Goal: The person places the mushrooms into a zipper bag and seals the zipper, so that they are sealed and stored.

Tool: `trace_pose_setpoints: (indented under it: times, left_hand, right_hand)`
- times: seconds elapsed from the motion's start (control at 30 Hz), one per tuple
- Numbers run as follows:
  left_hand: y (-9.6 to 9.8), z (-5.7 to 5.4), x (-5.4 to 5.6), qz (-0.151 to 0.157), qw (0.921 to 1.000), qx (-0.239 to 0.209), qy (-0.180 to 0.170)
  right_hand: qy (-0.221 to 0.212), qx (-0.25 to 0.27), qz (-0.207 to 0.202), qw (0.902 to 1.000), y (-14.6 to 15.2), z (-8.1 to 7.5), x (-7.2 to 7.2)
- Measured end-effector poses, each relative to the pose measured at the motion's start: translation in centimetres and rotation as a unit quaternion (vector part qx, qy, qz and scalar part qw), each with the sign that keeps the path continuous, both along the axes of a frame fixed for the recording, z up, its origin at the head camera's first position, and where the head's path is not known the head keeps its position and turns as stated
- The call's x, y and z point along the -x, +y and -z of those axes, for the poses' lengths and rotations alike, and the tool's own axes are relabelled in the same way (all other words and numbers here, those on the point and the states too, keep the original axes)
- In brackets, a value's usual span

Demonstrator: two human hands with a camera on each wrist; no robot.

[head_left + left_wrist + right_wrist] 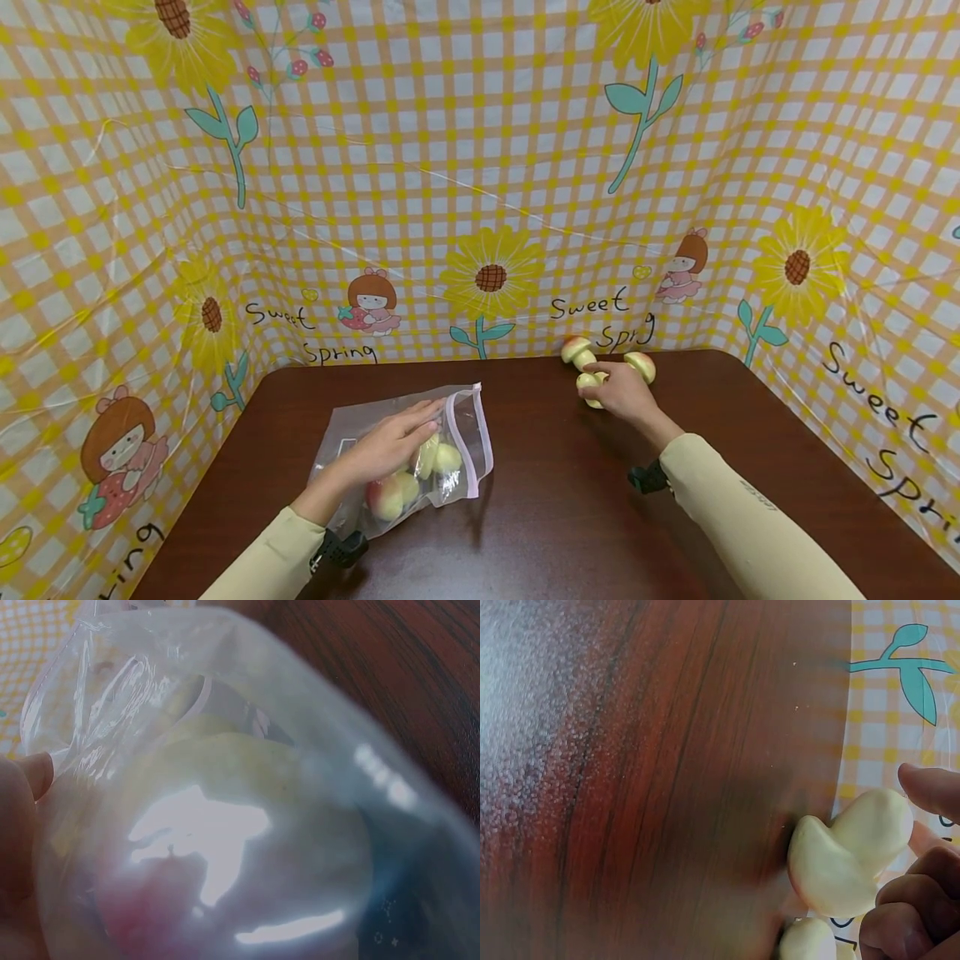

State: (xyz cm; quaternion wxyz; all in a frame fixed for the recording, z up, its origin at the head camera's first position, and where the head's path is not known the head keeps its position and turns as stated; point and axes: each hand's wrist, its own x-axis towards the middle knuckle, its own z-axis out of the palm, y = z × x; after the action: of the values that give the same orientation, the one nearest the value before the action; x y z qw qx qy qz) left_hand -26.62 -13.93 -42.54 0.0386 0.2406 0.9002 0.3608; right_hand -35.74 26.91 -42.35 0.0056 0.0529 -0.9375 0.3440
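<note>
A clear zip bag (348, 423) with a pale lilac closure (486, 446) lies on the table with several red-and-cream toy mushrooms (386, 498) inside. My left hand (393, 443) rests on top of the bag with its fingers extended. At the back right, my right hand (628, 392) is at a cream mushroom (587, 381), its index finger reaching over it. In the right wrist view, the thumb (934, 791) stands apart from the mushroom (832, 870), while the other fingers bend beside it. Two more mushrooms, one left (577, 348) and one right (641, 367), lie close to that hand.
The dark brown table (525, 533) meets a checked cloth backdrop (420, 208) behind the mushrooms and at both sides. Black bands (341, 548) sit on both wrists. Bare tabletop lies between the bag and the right-hand mushrooms.
</note>
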Motion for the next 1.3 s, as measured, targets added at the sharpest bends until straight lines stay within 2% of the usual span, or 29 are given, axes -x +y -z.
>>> trace_pose_setpoints:
  times: [0.33,0.77,1.0,1.3]
  left_hand:
    - [-0.2,0.2,0.0,0.000,1.0000,0.001,0.001]
    - [-0.2,0.2,0.2,0.006,0.9999,-0.008,-0.001]
    - [-0.2,0.2,0.2,0.007,0.9999,-0.009,-0.002]
    - [-0.2,0.2,0.1,0.001,1.0000,-0.003,0.003]
  right_hand:
    - [0.010,-0.019,0.005,0.9998,-0.1,0.2,0.3]
    - [0.028,-0.091,0.027,0.9951,-0.5,0.1,0.0]
    - [0.044,-0.140,0.037,0.9884,-0.8,0.1,-0.4]
    - [0.051,-0.141,0.037,0.9880,-0.7,-0.1,-0.7]
